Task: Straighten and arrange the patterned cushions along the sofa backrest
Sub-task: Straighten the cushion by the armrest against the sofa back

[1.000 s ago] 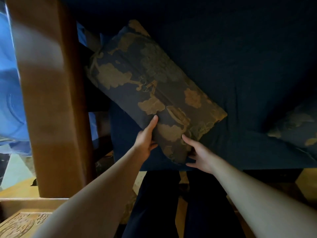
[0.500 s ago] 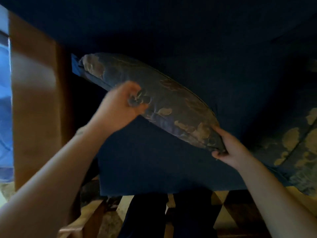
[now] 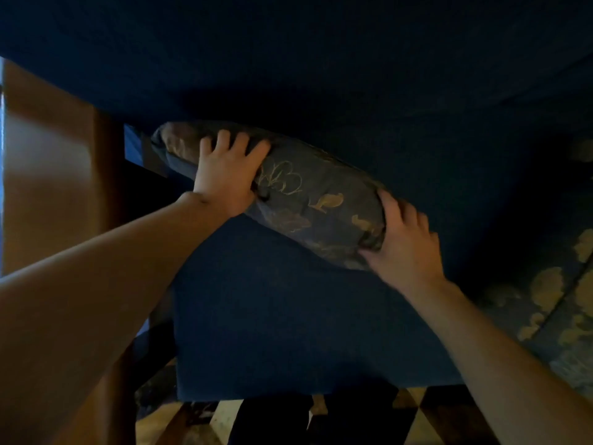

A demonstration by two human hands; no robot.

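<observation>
While both hands press it to the backrest, cushion is being seated; it lies at the seat's left end, tilted. Left hand spread flat on top, right hand curled round lower corner. Next, likely: level it. Dark fabric, gold motifs, plump.
</observation>
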